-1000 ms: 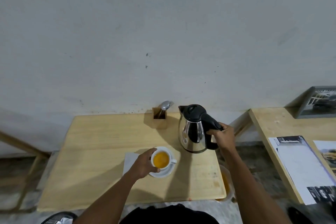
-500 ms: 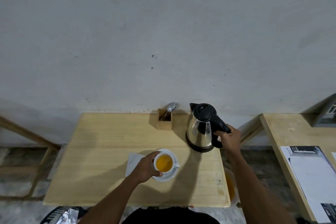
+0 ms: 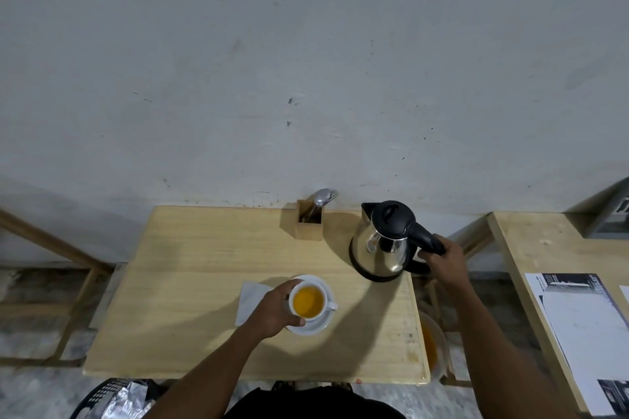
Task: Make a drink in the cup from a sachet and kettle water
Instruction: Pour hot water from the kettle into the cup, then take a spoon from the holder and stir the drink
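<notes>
A white cup [image 3: 309, 302] holding orange liquid sits on a white saucer [image 3: 319, 322] near the middle front of the wooden table [image 3: 190, 282]. My left hand [image 3: 276, 309] wraps around the cup's left side. A steel kettle [image 3: 383, 243] with a black lid and handle stands upright on the table at the back right. My right hand [image 3: 444, 264] grips its black handle. No sachet shows on the table.
A white napkin [image 3: 250, 298] lies left of the saucer. A wooden holder [image 3: 309, 226] with a spoon and fork stands at the back edge. A second table [image 3: 544, 265] with papers is at right. A bucket [image 3: 432, 347] and a black basket [image 3: 112, 398] sit below.
My right hand has carried the kettle away from the cup to the back right and set it upright on the table. My left hand stays on the cup.
</notes>
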